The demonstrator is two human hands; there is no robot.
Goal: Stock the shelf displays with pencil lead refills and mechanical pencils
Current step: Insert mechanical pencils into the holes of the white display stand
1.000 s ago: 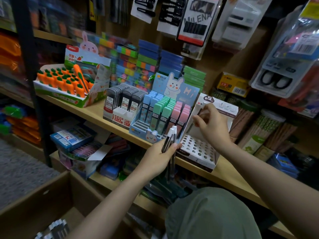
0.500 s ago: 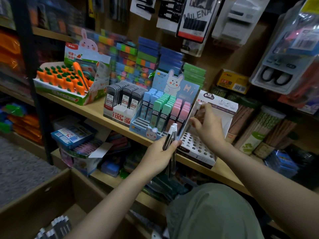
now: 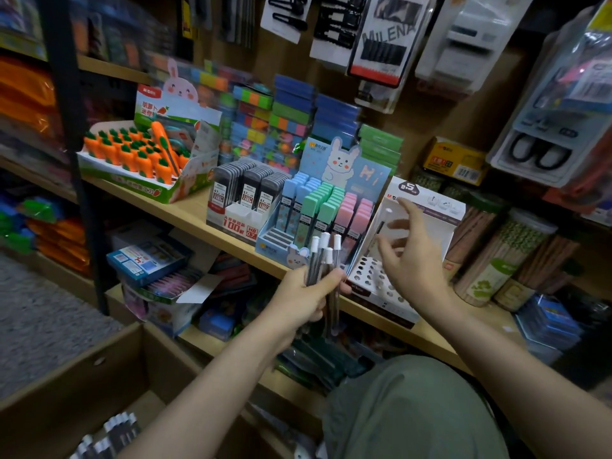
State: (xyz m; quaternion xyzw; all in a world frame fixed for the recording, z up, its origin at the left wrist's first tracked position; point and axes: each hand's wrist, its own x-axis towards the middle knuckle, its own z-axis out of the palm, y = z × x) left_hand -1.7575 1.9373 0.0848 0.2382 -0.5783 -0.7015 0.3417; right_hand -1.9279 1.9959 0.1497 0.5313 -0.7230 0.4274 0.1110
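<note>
A stationery shop, seen close up at a stocked display aisle. A wooden shelf (image 3: 185, 210) carries retail display boxes: a carton of orange carrot-shaped items (image 3: 132, 154), a tray of grey pencil lead cases with price labels (image 3: 246, 188), and a bunny-themed display of pastel lead refill cases (image 3: 326, 207). Carded hair clips (image 3: 377, 31) and packaged scissors (image 3: 543, 150) hang on the back wall. Tubs of wooden pencils (image 3: 506, 256) stand to the right. A lower shelf holds more boxed stock (image 3: 149, 260).

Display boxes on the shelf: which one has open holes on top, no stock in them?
The white perforated display box, far right of the row, under the right hand. The lead-refill boxes beside it are packed with cases.
</note>
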